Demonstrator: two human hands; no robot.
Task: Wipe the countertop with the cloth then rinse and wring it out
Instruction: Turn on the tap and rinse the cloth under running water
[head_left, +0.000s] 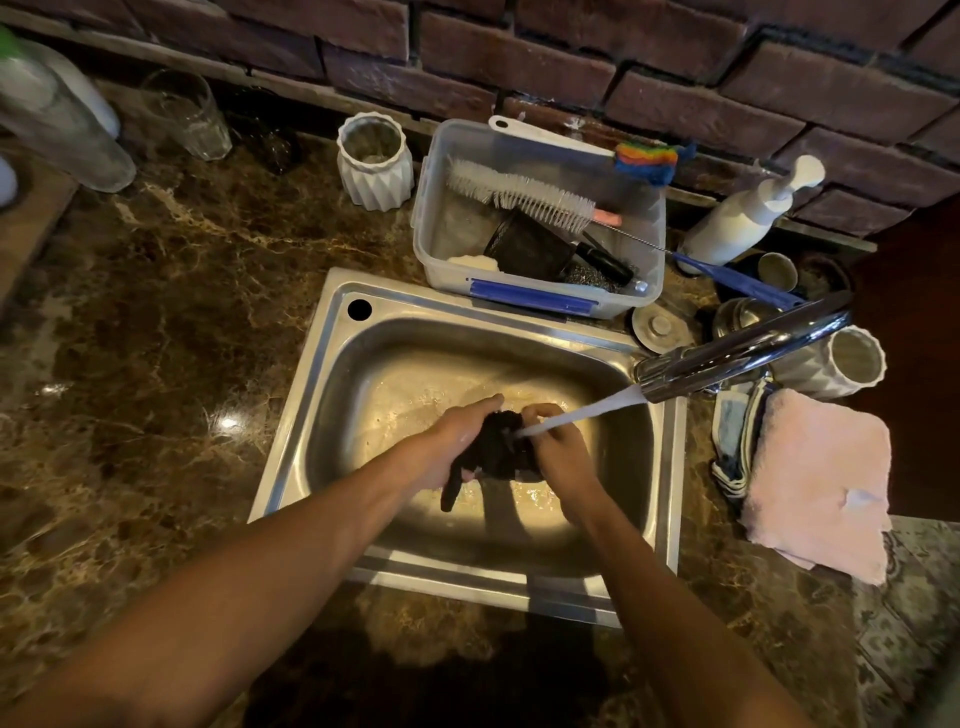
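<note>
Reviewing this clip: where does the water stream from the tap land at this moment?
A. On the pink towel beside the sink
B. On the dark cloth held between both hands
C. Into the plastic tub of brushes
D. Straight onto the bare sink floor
B: the stream from the faucet meets the dark cloth, bunched in the grip of the left hand and right hand over the sink.

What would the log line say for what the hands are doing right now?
stage: rinsing | left hand: holds dark cloth | right hand: holds dark cloth | faucet: running | place: over sink
</note>
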